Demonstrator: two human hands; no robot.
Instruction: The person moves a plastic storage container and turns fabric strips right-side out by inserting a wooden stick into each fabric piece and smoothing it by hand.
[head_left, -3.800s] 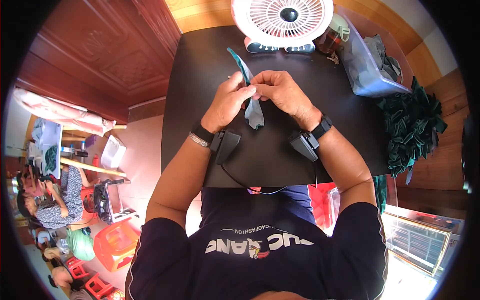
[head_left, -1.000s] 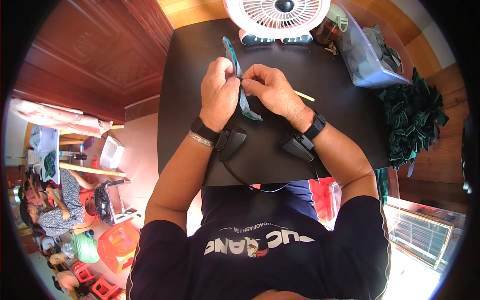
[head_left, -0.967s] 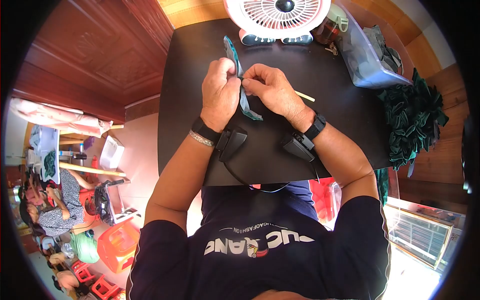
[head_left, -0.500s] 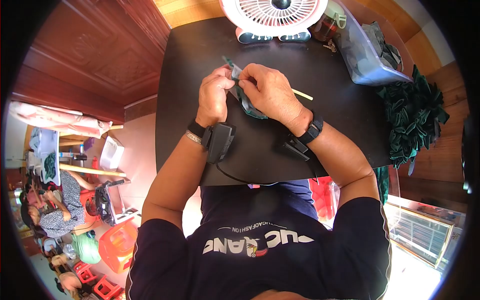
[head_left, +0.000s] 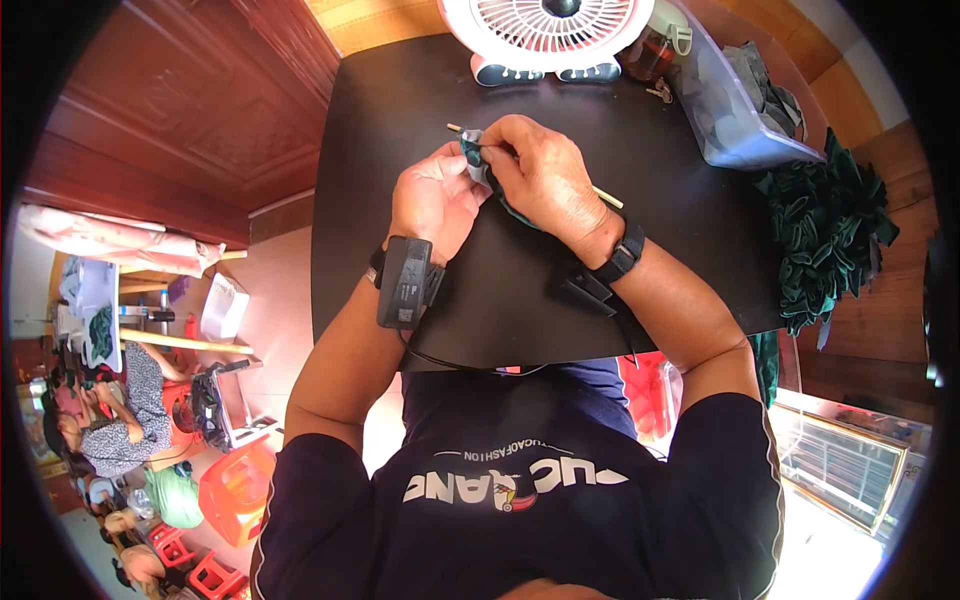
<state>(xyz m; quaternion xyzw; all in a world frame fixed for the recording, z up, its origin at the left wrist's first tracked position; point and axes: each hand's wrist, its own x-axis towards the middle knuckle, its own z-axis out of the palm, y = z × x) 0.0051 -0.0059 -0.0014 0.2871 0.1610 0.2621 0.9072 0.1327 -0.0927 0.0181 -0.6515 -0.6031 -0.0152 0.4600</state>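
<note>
Over the dark table (head_left: 400,110), my left hand (head_left: 436,200) is turned with its palm partly up, its fingers holding the lower side of a green and grey fabric strip (head_left: 474,160). The thumb and index finger of my right hand (head_left: 545,178) pinch the same strip near its upper end. Part of the strip is hidden behind my right hand. A thin pale stick (head_left: 608,198) shows to the right of my right hand, and a similar pale tip (head_left: 455,128) shows past the strip's upper end.
A white fan (head_left: 548,30) stands at the table's back. To its right are a jar (head_left: 650,55), keys (head_left: 660,92) and a clear bin (head_left: 715,120) of grey cloth. Dark green fabric pieces (head_left: 830,240) hang at the right edge. People sit at the far left beside red stools (head_left: 238,490).
My left hand has rolled its palm upward. The strip, long and upright before, is now bunched between the fingers. My right hand has shifted slightly left over it.
</note>
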